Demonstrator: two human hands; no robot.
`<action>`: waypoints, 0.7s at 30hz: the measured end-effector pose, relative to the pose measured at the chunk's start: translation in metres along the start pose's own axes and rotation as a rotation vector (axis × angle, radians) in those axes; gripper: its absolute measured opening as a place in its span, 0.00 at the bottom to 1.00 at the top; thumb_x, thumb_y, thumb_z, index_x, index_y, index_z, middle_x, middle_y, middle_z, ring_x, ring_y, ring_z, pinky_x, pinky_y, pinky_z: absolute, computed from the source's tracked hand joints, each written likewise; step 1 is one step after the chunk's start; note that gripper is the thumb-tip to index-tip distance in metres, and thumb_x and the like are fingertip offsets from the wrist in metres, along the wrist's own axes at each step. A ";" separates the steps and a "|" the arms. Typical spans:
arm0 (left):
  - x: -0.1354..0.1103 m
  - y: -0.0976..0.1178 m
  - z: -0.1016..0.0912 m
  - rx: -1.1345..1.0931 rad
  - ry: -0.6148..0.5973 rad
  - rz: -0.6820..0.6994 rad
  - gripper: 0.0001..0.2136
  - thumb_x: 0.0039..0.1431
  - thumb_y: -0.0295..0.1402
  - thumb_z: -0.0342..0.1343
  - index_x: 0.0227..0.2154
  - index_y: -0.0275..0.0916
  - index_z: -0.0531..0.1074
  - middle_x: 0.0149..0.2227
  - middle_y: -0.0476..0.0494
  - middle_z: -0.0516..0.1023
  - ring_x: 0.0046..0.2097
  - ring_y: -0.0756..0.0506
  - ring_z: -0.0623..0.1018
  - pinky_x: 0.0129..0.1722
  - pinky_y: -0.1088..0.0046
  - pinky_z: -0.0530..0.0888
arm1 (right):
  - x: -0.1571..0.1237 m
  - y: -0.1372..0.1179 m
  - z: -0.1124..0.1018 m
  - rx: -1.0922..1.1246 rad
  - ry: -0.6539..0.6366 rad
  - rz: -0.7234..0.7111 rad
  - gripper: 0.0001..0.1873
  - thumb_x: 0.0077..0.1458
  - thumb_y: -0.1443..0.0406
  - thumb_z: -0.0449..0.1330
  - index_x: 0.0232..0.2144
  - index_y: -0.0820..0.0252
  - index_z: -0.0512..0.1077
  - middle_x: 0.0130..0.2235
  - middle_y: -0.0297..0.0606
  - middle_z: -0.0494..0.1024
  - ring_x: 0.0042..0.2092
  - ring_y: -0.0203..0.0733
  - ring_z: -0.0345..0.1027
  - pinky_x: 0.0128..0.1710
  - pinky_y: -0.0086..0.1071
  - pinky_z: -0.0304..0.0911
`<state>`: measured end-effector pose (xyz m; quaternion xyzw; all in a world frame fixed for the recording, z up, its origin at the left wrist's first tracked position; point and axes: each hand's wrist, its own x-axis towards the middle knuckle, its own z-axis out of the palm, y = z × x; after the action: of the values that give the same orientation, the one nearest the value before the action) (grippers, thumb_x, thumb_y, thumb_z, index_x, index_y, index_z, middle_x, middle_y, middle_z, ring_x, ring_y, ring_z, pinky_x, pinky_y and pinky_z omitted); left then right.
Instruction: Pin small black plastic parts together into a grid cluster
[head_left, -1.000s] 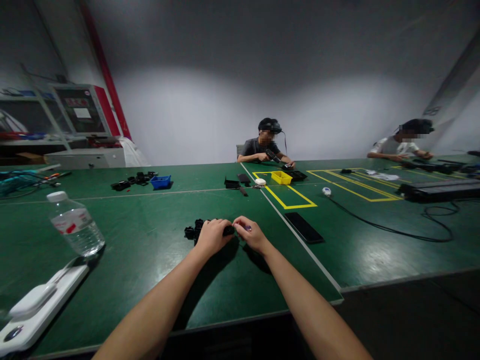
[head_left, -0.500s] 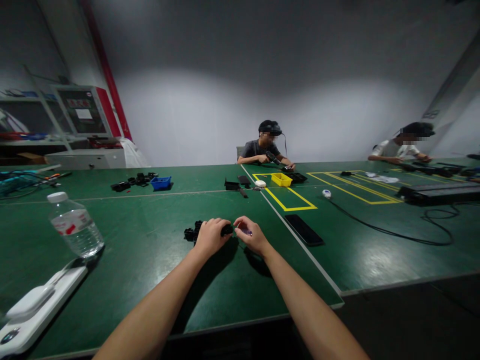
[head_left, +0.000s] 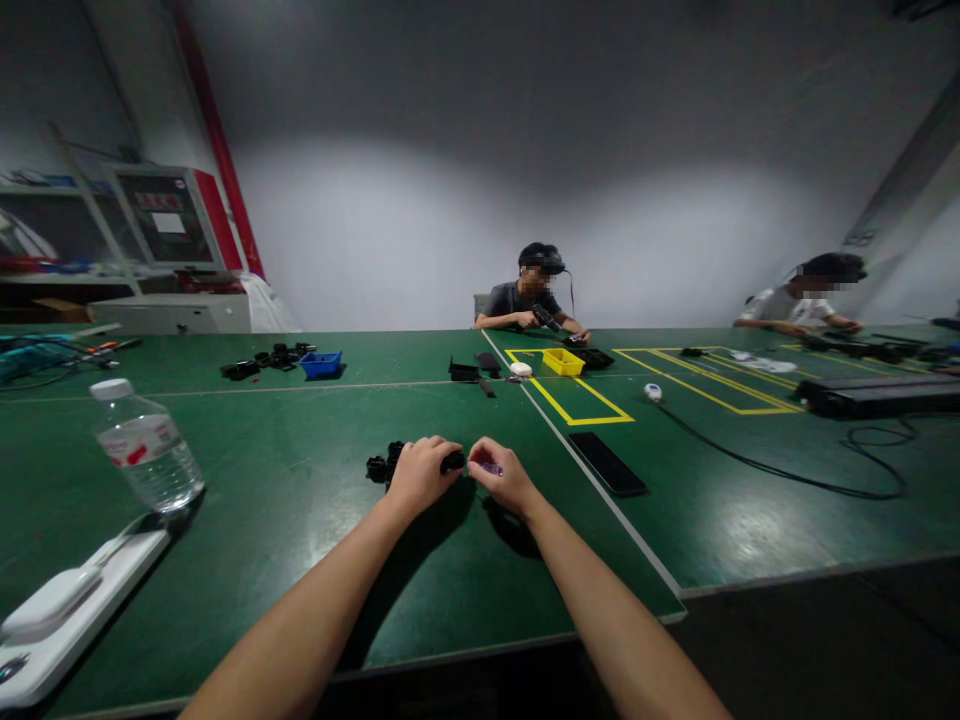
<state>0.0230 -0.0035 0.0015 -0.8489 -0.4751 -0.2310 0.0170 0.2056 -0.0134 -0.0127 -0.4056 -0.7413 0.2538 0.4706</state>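
Note:
My left hand (head_left: 420, 480) is closed around a black jointed part (head_left: 384, 466) just above the green table (head_left: 285, 510). One end of the part sticks out on the left, and a black tip shows at my thumb and fingertips. My right hand (head_left: 510, 485) is close by on the right, curled around a small purple see-through object (head_left: 491, 468). The fingers hide most of that object, so its kind is unclear. Both sets of fingertips nearly meet at the black tip. I cannot tell whether the two held things touch.
A water bottle (head_left: 150, 450) and a white device (head_left: 75, 610) are at my left. A black phone (head_left: 606, 462) lies to the right. Farther back are a blue bin (head_left: 322, 366), a yellow bin (head_left: 562, 362), black parts (head_left: 270, 360) and a cable (head_left: 757, 456). Two people sit across the table.
My right fingers have tilted slightly and more of the purple object shows. My left hand and the black part stay nearly in place. The view has shifted a little.

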 end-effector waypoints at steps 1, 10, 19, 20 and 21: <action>0.000 0.000 0.000 -0.001 0.001 0.002 0.15 0.57 0.36 0.59 0.48 0.48 0.73 0.46 0.46 0.76 0.47 0.42 0.74 0.44 0.67 0.67 | 0.000 0.000 0.000 -0.013 -0.007 0.003 0.06 0.52 0.62 0.58 0.26 0.58 0.67 0.25 0.30 0.71 0.27 0.35 0.62 0.29 0.27 0.56; 0.000 -0.003 0.004 0.005 0.011 0.030 0.15 0.57 0.37 0.60 0.48 0.47 0.73 0.46 0.45 0.77 0.47 0.41 0.74 0.44 0.65 0.66 | 0.000 -0.001 0.000 -0.020 -0.032 0.059 0.11 0.54 0.60 0.58 0.22 0.58 0.66 0.22 0.29 0.69 0.25 0.34 0.60 0.26 0.27 0.53; -0.001 -0.002 0.002 0.056 -0.016 0.138 0.12 0.57 0.36 0.60 0.44 0.46 0.74 0.44 0.45 0.76 0.46 0.41 0.72 0.41 0.65 0.65 | 0.000 -0.007 -0.001 -0.026 -0.024 0.053 0.17 0.57 0.56 0.57 0.20 0.58 0.67 0.20 0.30 0.69 0.24 0.34 0.61 0.26 0.27 0.55; -0.001 -0.003 0.003 0.061 -0.014 0.138 0.11 0.57 0.36 0.60 0.43 0.45 0.74 0.43 0.44 0.76 0.46 0.41 0.72 0.41 0.66 0.65 | 0.000 -0.007 -0.001 -0.019 -0.020 0.056 0.18 0.58 0.55 0.57 0.20 0.58 0.67 0.20 0.30 0.70 0.24 0.34 0.61 0.26 0.27 0.56; -0.001 -0.003 0.004 0.065 -0.012 0.136 0.11 0.57 0.37 0.60 0.42 0.45 0.74 0.43 0.44 0.76 0.45 0.41 0.72 0.41 0.66 0.65 | 0.000 -0.006 -0.001 -0.017 -0.018 0.055 0.19 0.58 0.55 0.56 0.20 0.58 0.67 0.20 0.30 0.70 0.23 0.34 0.62 0.26 0.27 0.56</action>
<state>0.0218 -0.0015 -0.0031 -0.8795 -0.4238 -0.2088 0.0575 0.2041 -0.0163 -0.0076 -0.4273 -0.7362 0.2640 0.4535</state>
